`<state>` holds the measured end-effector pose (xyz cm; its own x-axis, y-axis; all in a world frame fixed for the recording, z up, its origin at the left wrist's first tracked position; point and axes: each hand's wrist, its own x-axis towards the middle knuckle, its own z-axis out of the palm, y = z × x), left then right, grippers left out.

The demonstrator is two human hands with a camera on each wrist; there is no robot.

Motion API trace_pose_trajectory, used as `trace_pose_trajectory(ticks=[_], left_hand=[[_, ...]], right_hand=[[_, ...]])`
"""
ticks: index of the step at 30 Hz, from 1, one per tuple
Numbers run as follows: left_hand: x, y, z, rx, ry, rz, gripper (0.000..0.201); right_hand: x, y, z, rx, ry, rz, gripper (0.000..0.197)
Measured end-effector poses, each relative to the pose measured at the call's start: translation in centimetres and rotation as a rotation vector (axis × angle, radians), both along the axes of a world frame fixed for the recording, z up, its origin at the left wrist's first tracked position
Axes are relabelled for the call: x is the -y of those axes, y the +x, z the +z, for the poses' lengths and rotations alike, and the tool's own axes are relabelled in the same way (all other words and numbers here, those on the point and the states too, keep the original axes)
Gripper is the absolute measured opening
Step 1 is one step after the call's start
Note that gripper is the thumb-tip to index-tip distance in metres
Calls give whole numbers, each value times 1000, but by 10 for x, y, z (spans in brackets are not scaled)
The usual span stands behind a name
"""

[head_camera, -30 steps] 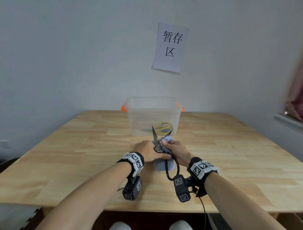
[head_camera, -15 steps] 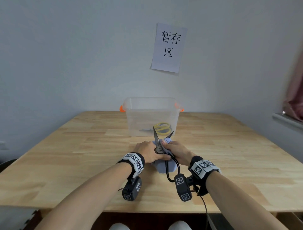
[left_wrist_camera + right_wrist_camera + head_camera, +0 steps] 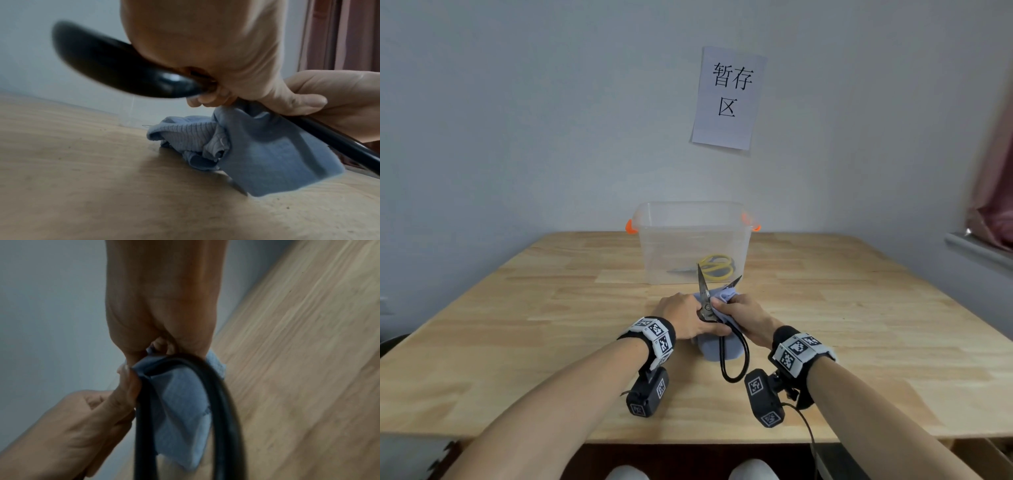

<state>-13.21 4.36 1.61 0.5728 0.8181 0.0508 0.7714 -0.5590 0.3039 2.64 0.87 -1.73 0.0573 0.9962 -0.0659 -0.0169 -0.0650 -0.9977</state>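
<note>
Two hands close together over tabletop (image 3: 534, 325): left hand (image 3: 681, 320) grips black scissors (image 3: 704, 306) near pivot, blades open, tips pointing away; right hand (image 3: 746, 318) pinches blue cloth (image 3: 707, 349) round right blade. Step: wiping, likely. Next: slide cloth tipward, fingers clear of edge.

A light wooden table (image 3: 859, 325) meets a pale wall (image 3: 517, 120) bearing a paper sign (image 3: 727, 99); pink curtain (image 3: 996, 192) at right.

Pale wooden table (image 3: 859, 325), clear plastic bin (image 3: 671, 246) toward back, blue cloth (image 3: 709, 351) resting
</note>
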Motion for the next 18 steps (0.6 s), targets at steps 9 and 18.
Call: trace_pose_trajectory(ticks=[9,18], left_hand=[[-11,5,-13,-34,-10,-24,71],[-11,5,-12,-73,92,-7,69]], right_hand=[[6,-5,-5,151,0,-174,36],[-4,-7,-11,243,79,-351,50]])
